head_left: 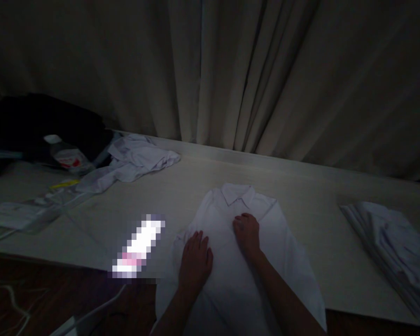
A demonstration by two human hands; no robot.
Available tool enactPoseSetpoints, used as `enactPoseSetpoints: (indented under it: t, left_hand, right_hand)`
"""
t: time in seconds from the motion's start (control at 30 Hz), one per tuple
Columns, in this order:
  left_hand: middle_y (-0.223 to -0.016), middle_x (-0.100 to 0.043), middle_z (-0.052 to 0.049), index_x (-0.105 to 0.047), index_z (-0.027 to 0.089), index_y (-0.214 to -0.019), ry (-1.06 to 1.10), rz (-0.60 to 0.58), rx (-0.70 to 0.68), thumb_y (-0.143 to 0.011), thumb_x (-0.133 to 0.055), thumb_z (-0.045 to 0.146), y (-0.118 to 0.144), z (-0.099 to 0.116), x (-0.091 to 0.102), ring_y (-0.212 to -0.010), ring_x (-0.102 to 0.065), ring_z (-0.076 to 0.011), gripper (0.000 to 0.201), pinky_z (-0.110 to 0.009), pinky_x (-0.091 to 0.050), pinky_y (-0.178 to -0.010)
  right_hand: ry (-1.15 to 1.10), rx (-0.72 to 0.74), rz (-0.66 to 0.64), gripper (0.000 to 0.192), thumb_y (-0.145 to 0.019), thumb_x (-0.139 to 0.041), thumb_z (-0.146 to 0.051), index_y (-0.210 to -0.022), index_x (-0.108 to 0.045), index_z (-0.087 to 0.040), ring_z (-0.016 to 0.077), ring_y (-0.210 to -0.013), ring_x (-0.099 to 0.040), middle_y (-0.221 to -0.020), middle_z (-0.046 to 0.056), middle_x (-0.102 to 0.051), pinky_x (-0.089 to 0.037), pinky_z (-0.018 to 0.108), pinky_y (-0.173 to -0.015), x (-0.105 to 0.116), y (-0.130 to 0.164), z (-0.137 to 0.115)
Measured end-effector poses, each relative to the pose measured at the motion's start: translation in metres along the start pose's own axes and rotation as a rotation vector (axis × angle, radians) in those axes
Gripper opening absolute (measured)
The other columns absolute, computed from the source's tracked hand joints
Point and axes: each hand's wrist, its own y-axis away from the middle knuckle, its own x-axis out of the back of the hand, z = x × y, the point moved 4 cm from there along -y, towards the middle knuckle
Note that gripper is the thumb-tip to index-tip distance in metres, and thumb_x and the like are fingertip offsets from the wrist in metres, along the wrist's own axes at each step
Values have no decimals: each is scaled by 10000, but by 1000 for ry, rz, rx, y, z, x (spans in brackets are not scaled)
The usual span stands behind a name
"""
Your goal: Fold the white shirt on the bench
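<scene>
We see both hands resting on a white collared short-sleeved shirt [266, 261] that lies front-up on the pale cloth-covered worktop [311, 205], its collar pointing away from us and its lower part hanging over the near edge. Our left hand [195, 261] lies open and flat, palm down, fingers spread slightly, on the shirt's sleeve and shoulder on that side; it grips nothing. Our right hand [248, 233] sits just beyond and beside the left one, on the chest below the collar, with its fingers curled under against the cloth; whether it pinches any fabric we cannot tell in this dim light. The two hands are near each other but apart. Just to the left of the left hand, on the worktop's near edge, lies a long bright object [139, 247] that is blurred out, so we cannot say what it is. Well beyond it, far to the left of the hands, a crumpled white garment [133, 163] lies loose, and past that a clear plastic bottle with a white cap and red label [68, 156] rests on its side against a dark heap [38, 121]. Clear plastic bags [24, 212] lie flat near there. Well to the right of the right hand sits a stack of folded white garments [392, 242]. Behind everything hangs a pale pleated curtain [231, 70].
</scene>
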Motion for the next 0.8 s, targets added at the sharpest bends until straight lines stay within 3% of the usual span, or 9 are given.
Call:
enactPoseSetpoints:
  t: [0.13, 0.27, 0.57, 0.8]
  left_hand:
    - [-1279, -571, -161, -559, 133, -1143, 14, -20, 15, -851, -427, 241, -2, 0, 1, -1232, -489, -294, 337, -467, -454, -1006]
    - [-1282, -568, -163, -551, 142, -1146, 24, -17, 10, -847, -433, 239, -3, 1, 2, -1235, -488, -296, 336, -479, -455, -996]
    - [-1295, -551, -162, -541, 136, -1160, 34, -31, 12, -850, -416, 238, -1, 0, -3, -1254, -463, -299, 349, -473, -432, -1014]
    - [-1292, -555, -163, -539, 141, -1156, 44, -8, 22, -836, -439, 239, -1, 0, -1, -1244, -475, -297, 349, -477, -434, -1011]
  right_hand:
    - [-41, 121, -66, 140, -820, -579, -293, -913, -672, -242, 212, -1117, -482, -1131, 68, -583, -349, 401, -1006, -4, 25, -30]
    - [-50, 174, -102, 98, -817, -585, -238, -854, -676, -241, 216, -1124, -476, -1121, 67, -585, -354, 407, -998, -11, 40, -42]
    - [-37, 148, -134, 96, -816, -589, -211, -821, -683, -228, 209, -1066, -514, -1075, 73, -599, -400, 382, -958, -20, 46, -38]
    - [21, 109, -88, 275, -828, -573, -309, -1080, -618, -207, 262, -1190, -447, -1253, 139, -512, -373, 444, -1013, -9, 32, -23]
